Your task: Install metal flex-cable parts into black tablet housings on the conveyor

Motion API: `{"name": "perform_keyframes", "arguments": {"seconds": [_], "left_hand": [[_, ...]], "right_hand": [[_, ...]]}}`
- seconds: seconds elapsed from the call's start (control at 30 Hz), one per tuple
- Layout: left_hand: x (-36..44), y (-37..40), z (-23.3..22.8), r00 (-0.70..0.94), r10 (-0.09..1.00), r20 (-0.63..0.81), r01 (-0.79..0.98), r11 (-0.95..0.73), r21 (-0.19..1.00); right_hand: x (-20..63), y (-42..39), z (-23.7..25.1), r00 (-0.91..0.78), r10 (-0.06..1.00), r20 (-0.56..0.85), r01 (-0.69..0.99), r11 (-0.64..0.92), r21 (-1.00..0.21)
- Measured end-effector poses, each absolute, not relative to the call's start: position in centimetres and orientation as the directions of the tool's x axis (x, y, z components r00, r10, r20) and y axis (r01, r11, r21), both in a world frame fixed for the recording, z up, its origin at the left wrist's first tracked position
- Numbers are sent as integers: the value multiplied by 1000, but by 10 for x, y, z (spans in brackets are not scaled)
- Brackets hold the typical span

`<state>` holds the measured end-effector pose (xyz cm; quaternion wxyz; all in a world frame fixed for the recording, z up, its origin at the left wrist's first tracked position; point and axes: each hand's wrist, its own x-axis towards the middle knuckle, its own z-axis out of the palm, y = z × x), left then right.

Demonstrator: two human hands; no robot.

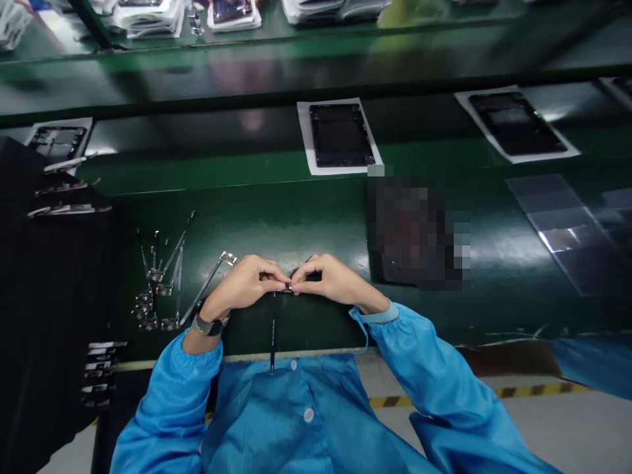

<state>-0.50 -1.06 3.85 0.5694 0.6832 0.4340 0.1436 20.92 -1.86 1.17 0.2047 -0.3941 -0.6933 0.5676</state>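
Observation:
Both my hands meet over the front part of the green bench, fingertips pinched close together. My left hand (pixel 249 282) is closed on one end of a small circuit board (pixel 287 288). My right hand (pixel 336 280) pinches the other end, so only a little of the board shows between the fingers. From it a thin black ribbon cable (pixel 272 339) hangs down past the bench edge toward my blue coat. Beside my left wrist lies another small board with a long cable (pixel 210 280). Further left is a loose heap of similar boards (pixel 153 296).
A dark tray or frame on white paper (pixel 340 135) lies behind my hands, a similar dark frame (pixel 518 124) at the right. A pixelated dark object (pixel 409 230) lies right of my hands. Clear plastic sheets (pixel 557 230) are farther right. A black holder (pixel 49 276) stands left.

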Motion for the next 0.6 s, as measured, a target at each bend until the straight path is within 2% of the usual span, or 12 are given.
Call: {"name": "perform_keyframes", "arguments": {"seconds": [0.6], "left_hand": [[-1, -14, 36, 571, 757, -317, 465, 20, 885]], "right_hand": [[205, -19, 6, -614, 767, -188, 289, -3, -957]]}}
